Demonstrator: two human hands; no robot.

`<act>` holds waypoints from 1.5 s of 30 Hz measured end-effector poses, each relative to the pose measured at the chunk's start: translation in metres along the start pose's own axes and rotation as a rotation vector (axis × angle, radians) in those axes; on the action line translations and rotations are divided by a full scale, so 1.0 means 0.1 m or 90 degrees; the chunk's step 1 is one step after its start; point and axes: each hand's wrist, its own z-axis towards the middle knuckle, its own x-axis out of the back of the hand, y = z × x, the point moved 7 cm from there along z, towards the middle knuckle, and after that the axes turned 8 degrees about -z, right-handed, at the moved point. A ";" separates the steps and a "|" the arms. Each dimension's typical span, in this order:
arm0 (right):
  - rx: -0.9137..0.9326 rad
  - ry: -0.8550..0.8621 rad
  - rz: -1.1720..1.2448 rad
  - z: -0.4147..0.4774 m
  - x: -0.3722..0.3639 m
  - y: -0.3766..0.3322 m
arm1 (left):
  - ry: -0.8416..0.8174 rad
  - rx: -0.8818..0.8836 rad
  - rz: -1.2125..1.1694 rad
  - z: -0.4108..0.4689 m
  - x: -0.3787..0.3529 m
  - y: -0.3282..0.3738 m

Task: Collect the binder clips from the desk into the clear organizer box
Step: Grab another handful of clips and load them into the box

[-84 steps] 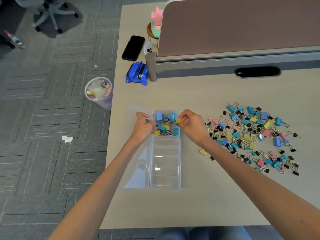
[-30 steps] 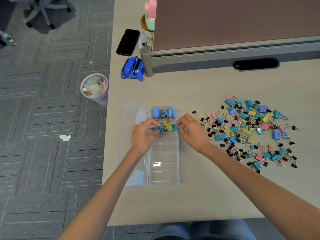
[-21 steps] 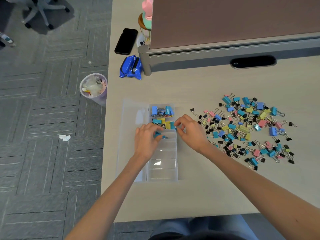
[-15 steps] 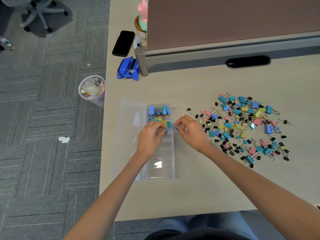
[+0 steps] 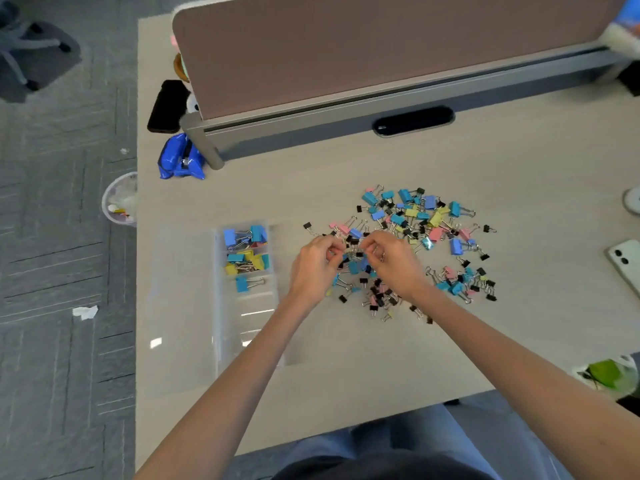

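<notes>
A loose pile of blue, yellow, pink and black binder clips (image 5: 420, 233) lies on the desk, right of centre. The clear organizer box (image 5: 227, 317) sits to its left, with its lid (image 5: 180, 306) folded open leftward. Its far compartment holds blue clips (image 5: 246, 235), the second yellow and blue ones (image 5: 247, 261), and the third a single blue clip (image 5: 242, 283). Both hands are over the pile's left edge, fingertips nearly touching. My left hand (image 5: 313, 266) and my right hand (image 5: 393, 263) each pinch a small clip; wire handles show between the fingers.
A desk divider panel (image 5: 346, 57) runs along the back. A blue pouch (image 5: 180, 161) and a black phone (image 5: 166, 105) lie far left. A white phone (image 5: 627, 265) and a green item (image 5: 606, 374) are at the right edge. A waste bin (image 5: 121, 199) stands on the floor.
Both hands left the organizer box and moved right to the clip pile. A single blue clip now lies in the third compartment. The camera view shifted right.
</notes>
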 end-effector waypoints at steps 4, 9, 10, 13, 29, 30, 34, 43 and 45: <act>-0.017 0.001 0.003 0.01 0.22 0.38 | -0.002 0.021 0.026 0.14 -0.31 0.17; -0.011 0.007 -0.004 0.15 0.43 0.76 | 0.042 0.046 0.040 0.37 -0.54 0.31; -0.013 0.008 -0.007 0.20 0.47 0.82 | 0.054 0.051 0.049 0.43 -0.57 0.33; -0.017 0.000 -0.028 0.34 0.56 0.98 | 0.083 0.072 0.060 0.64 -0.65 0.36; -0.058 0.006 -0.224 0.88 0.79 1.68 | 0.122 0.154 0.206 1.47 -0.95 0.20; -0.071 -0.009 -0.232 0.87 0.78 1.73 | 0.116 0.160 0.206 1.49 -0.95 0.20; -0.084 -0.038 -0.207 0.85 0.75 1.84 | 0.089 0.176 0.203 1.54 -0.96 0.21; -0.091 -0.011 -0.099 0.85 0.80 1.89 | 0.091 0.152 0.213 1.45 -0.84 0.29; -0.098 0.017 -0.062 0.84 0.83 1.87 | 0.118 0.157 0.170 1.41 -0.77 0.29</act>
